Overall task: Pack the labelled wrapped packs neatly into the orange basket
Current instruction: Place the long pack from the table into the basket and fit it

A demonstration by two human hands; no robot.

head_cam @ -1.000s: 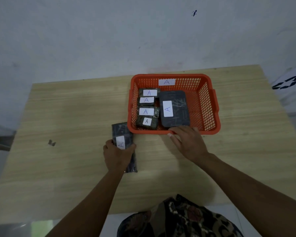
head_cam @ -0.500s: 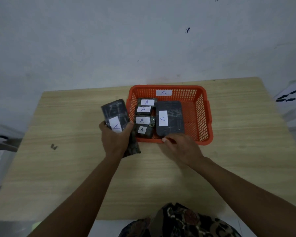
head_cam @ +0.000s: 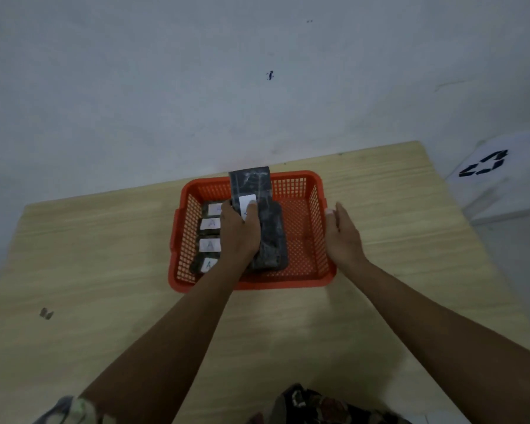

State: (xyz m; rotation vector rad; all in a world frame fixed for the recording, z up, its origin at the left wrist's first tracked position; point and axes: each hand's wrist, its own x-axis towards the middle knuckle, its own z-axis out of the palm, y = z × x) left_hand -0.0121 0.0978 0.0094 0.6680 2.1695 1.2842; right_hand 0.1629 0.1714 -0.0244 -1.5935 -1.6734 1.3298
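Holding dark pack over orange basket – L hand clamped, R hand at rim

Left hand (head_cam: 240, 231) is closed round a long dark wrapped pack (head_cam: 251, 186), fingers wrapped across its white label (head_cam: 247, 205). Pack is tilted up, far end rising above the back wall of the orange basket (head_cam: 248, 281), near end down inside the basket's middle. Under/beside it lies a second large dark pack (head_cam: 274, 240) flat on the basket floor.

Along the basket's left side: 4 small wrapped packs (head_cam: 209, 245) in a column, each w/ white label marked "A", topmost partly hidden by the hand.

Right hand (head_cam: 343, 234) is held apart, fingers extended, gripping nothing, at the basket's right rim; contact w/ rim cannot be told.

Basket sits on a light wood worktop (head_cam: 104, 270), near the far edge, by a grey wall.
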